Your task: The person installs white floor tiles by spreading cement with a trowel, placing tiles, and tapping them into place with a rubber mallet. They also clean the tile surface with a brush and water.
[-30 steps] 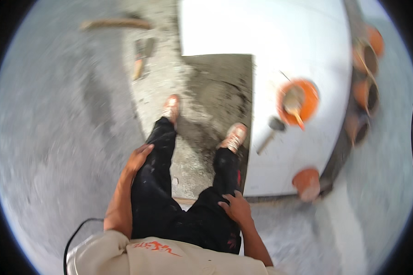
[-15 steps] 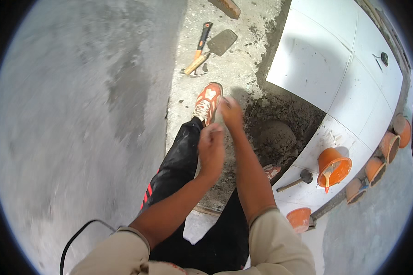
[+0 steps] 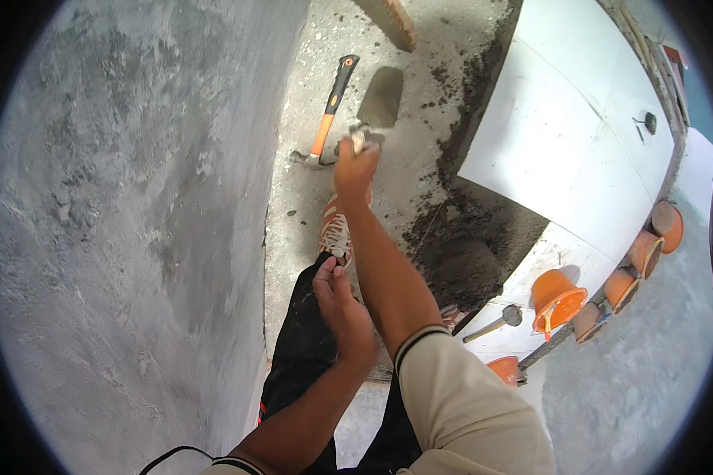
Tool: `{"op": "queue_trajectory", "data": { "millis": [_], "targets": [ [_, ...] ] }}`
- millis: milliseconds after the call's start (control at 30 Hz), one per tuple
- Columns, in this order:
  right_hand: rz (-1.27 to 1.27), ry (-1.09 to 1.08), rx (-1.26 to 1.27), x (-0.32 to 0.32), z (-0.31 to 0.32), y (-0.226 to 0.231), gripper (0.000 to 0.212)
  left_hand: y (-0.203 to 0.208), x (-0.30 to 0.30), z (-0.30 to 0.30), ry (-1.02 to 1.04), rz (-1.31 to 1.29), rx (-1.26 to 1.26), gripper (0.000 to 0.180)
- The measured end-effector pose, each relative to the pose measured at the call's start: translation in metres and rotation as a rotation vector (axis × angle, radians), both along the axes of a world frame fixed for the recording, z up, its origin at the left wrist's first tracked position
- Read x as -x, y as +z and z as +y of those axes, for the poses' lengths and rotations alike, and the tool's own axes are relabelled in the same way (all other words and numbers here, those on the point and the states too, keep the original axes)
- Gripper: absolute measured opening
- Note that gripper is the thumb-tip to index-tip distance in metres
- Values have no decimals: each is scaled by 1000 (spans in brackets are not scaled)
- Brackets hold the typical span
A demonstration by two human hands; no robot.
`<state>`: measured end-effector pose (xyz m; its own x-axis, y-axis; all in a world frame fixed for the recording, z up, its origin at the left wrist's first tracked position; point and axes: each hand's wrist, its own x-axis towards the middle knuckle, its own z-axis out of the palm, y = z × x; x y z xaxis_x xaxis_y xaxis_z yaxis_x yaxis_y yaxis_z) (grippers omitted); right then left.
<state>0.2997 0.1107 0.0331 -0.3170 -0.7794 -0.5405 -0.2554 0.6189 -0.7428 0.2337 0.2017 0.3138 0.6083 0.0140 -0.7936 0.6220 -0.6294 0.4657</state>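
My right hand [image 3: 355,170] reaches down past my shoe and is closed round the handle of a trowel [image 3: 382,99]. The trowel's broad grey blade lies over the concrete strip, pointing away from me. Just left of it rests a claw hammer [image 3: 330,111] with a black and orange handle, its head toward me. My left hand [image 3: 345,309] hovers above my trouser leg, near the laces of the red and white shoe [image 3: 337,233]. Its fingers are loosely bent, a little apart, and nothing shows in them.
Dark mortar [image 3: 467,253] lies heaped beside white tiles [image 3: 562,119]. On the nearer tiles are an orange bucket [image 3: 554,294] with a brush and a mallet [image 3: 495,323]. Several clay-coloured pots [image 3: 646,252] line the right edge. A grey wall [image 3: 135,198] rises at left; a brick-like piece [image 3: 392,22] lies far ahead.
My right hand has moved forward and left and taken the trowel's handle, which lay across the hammer. The blade has swung round. My left hand has shifted back toward me.
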Motion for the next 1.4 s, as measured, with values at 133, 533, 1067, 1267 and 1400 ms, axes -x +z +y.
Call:
{"op": "queue_trajectory", "data": {
  "millis": [133, 533, 1067, 1267, 1400],
  "targets": [
    [93, 159, -66, 67, 0, 57, 44, 5, 0, -10, -9, 22, 26, 38],
    [-141, 215, -181, 159, -123, 139, 34, 19, 27, -40, -44, 152, 103, 41],
    [-71, 66, -36, 185, -247, 87, 34, 15, 56, -25, -61, 255, 107, 40],
    [8, 93, -87, 175, -267, 80, 33, 19, 40, -37, -16, 275, 124, 40],
    [5, 102, -108, 173, -272, 78, 34, 18, 36, -39, -3, 269, 140, 42]
  ]
}}
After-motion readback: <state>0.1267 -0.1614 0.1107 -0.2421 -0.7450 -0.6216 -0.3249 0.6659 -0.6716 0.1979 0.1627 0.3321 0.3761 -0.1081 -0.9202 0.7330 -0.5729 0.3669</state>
